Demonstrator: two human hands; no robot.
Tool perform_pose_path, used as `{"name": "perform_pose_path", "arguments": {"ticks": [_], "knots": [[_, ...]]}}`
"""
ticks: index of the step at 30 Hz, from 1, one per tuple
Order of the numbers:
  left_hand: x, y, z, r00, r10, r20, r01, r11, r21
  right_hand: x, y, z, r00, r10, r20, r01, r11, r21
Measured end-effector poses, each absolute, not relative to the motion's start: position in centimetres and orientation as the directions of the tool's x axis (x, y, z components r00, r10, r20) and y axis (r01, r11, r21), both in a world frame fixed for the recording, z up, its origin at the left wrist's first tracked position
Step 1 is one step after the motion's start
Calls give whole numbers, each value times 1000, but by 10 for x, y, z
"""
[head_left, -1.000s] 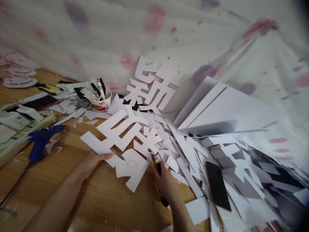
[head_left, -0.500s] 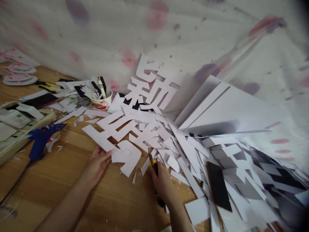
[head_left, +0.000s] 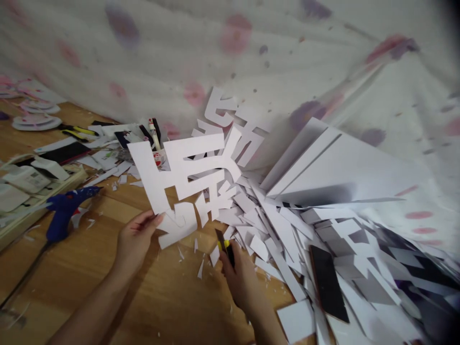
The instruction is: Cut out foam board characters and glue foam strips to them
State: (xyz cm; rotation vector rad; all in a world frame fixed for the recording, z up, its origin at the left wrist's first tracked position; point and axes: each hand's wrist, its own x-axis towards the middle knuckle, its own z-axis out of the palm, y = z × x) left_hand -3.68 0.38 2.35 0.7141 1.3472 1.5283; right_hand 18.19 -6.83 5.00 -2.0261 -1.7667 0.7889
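Observation:
Pinched at its lower left edge, a white cut-out character [head_left: 176, 167] is held up tilted above the table by my left hand [head_left: 138, 235]. The thumb and fingers of that hand are closed on the sheet. My right hand [head_left: 239, 275] grips a utility knife [head_left: 225, 248] with black and yellow parts, its blade out and pointing up and away. The blade is apart from the cut-out. Behind, another white cut-out character [head_left: 247, 127] leans against the patterned curtain, partly hidden by the held one.
White scraps [head_left: 247, 206] heap up at centre and right, beside a black phone [head_left: 328, 282]. A blue glue gun [head_left: 68, 208] lies left by a power strip [head_left: 77, 177]. Large white boards [head_left: 334, 158] stand against the curtain [head_left: 161, 57]; a pen tub [head_left: 159, 157] is partly covered.
My left hand has raised and tilted the cut-out character from near the table, so it now blocks part of the leaning one. The right hand keeps the knife, shifted only slightly.

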Motion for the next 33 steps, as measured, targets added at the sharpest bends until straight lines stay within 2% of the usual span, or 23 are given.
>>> {"name": "perform_pose_path", "arguments": {"ticks": [5,10,13,17,20,23,27,33], "knots": [[-25,9,14,-391,908,-148,-333,10,943,133,-52,66,-98,987,-124,864,22,-503],[-27,12,19,-429,869,-244,-519,-16,855,102,-33,69,-215,977,1,901,199,-385],[-31,13,24,-435,855,-281,-590,-35,807,95,-30,71,-251,966,54,901,254,-352],[-29,13,10,-345,886,-311,-632,26,774,91,-35,71,-263,963,57,905,266,-333],[-22,8,-5,-207,925,-318,-520,172,837,92,-37,62,-195,980,-40,941,175,-290],[-16,3,-15,-145,937,-319,-282,270,921,97,-36,49,-96,983,-156,975,61,-212],[-15,2,-22,-164,971,-174,-31,171,985,102,-35,39,-40,975,-218,983,-1,-182],[-16,3,-24,-157,985,-75,265,116,957,100,-35,45,-53,952,-302,982,-4,-186]]}}
